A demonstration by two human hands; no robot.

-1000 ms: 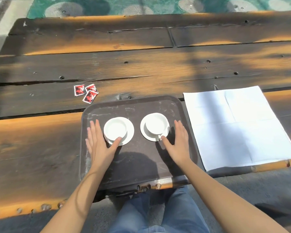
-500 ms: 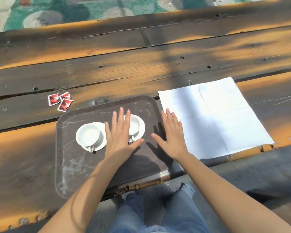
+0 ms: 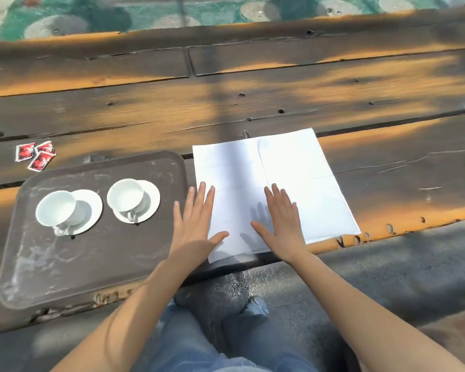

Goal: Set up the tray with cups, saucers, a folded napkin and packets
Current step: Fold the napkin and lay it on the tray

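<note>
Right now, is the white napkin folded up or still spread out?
Spread out. The napkin lies flat as one open sheet on the wooden table beside the tray, crease lines showing, both hands open above it.

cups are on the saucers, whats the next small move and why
Probably take the napkin's near edge and make the first fold. It lies unfolded on the table beside the tray, and the left hand and right hand are both open over it, holding nothing.

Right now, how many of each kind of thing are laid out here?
Cups: 2
Saucers: 2
Packets: 3
Napkin: 1
Tray: 1
Total: 9
</note>
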